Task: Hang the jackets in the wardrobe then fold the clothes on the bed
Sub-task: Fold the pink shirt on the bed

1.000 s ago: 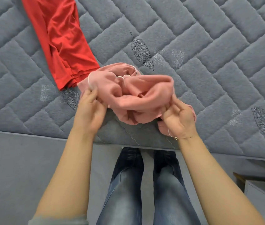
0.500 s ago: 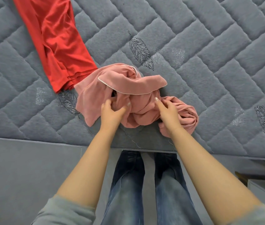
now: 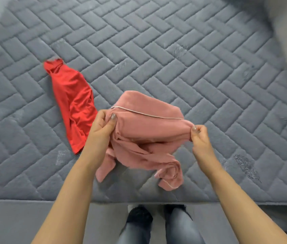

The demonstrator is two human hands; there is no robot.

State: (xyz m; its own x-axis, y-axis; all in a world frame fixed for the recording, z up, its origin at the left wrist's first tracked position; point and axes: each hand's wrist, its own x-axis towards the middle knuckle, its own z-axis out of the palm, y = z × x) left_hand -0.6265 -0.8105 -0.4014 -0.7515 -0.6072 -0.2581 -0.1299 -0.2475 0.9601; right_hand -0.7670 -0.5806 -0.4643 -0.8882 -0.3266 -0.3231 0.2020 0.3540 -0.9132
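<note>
Hanging between the two hands, above the near part of the bed: the pink garment [image 3: 148, 131], stretched along its piped top edge, long axis running left to right across the body, slightly lower on the right. Bunching and dangling below that edge, loose folds and a sleeve-like end trailing down toward the mattress [image 3: 209, 76] near its front border; touching the surface or not, hard to tell. Pinching the left end of the piped edge between thumb and curled fingers: the left hand [image 3: 102, 126]. Pinching the right end, thumb against fingertips: the right hand [image 3: 200, 136]. Both sitting about equally near, one at each end, so probably opening the piece out flat before laying it down to fold. Lying just beside the left hand, on the quilted grey surface: the red garment [image 3: 72, 104], long and narrow, slanting away to the far left, not yet folded. Showing below the bed edge: grey floor and jeans-clad legs [image 3: 156, 226].
</note>
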